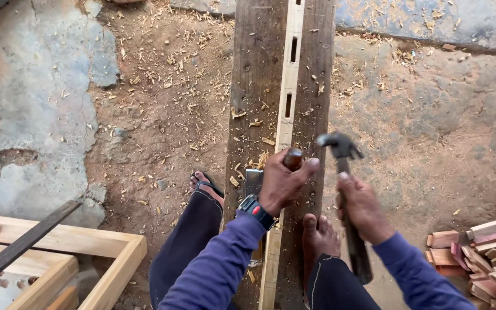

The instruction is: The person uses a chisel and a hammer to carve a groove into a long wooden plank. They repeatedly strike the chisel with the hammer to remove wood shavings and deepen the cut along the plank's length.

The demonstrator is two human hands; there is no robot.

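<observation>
My left hand [279, 183] grips a chisel with a brown wooden handle [293, 158], held upright on a pale narrow wood strip [289, 74] that has two rectangular slots cut in it. The strip lies along a dark wide plank [256, 80]. My right hand [363, 209] holds a claw hammer by its dark handle; the steel hammer head [340, 144] hovers just right of the chisel's top. My bare right foot [317, 235] rests on the plank, and my left foot in a sandal [205, 183] stands on the ground.
Wood chips litter the dirt and cracked concrete ground [150, 115]. A pale wooden frame [76, 252] with a dark bar across it lies at the lower left. A pile of small reddish wood blocks [489, 258] sits at the lower right.
</observation>
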